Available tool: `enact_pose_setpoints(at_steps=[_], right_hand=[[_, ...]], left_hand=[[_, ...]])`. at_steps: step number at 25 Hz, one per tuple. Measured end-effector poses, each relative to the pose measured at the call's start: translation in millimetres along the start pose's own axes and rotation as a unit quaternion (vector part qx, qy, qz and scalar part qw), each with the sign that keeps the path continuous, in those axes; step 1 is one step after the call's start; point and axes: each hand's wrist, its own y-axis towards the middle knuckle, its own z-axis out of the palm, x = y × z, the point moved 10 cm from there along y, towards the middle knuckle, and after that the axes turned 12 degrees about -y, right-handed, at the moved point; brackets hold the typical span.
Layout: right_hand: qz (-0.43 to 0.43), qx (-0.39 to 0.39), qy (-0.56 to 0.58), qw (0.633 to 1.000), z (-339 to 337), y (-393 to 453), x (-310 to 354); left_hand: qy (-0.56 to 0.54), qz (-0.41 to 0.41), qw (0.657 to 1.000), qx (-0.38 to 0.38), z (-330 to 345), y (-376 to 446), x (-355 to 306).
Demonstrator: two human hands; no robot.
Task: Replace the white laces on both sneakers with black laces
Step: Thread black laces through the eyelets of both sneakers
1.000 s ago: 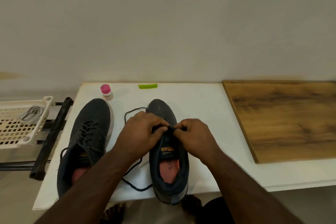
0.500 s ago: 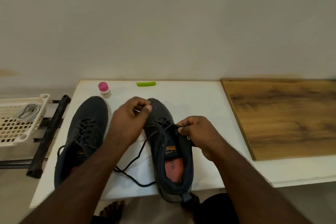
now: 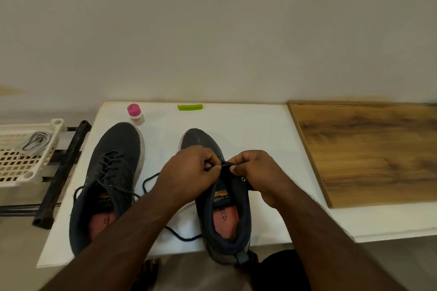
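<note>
Two dark sneakers stand on the white table (image 3: 260,130), toes pointing away from me. The left sneaker (image 3: 111,172) is threaded with a black lace. Over the eyelets of the right sneaker (image 3: 224,215) both my hands meet. My left hand (image 3: 191,172) pinches the tip of the black lace (image 3: 151,178), whose loose length loops on the table between the shoes. My right hand (image 3: 255,172) pinches the shoe's right eyelet flap and the lace where it crosses. Removed white laces (image 3: 35,140) lie in the basket at left.
A cream plastic basket (image 3: 28,172) sits on a black metal frame (image 3: 61,172) left of the table. A small pink-capped bottle (image 3: 135,114) and a green clip (image 3: 190,107) lie near the table's far edge. A wooden board (image 3: 369,149) covers the right side.
My left hand, which was raised pulling the lace toward the toe half a second ago, has come back down to the eyelets beside my right hand. The lace slack has shifted.
</note>
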Motion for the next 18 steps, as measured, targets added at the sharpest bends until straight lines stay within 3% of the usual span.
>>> enact_pose_setpoints(at_steps=[7,18], right_hand=[[-0.003,-0.002,0.008,1.0,1.8,-0.7,0.0],[0.006,0.055,0.09,0.994,6.1,-3.2,0.0]], left_hand=[[0.095,0.014,0.995,-0.006,10.1,0.2,-0.4],[0.057,-0.024,0.997,-0.035,12.4,-0.2,10.1]])
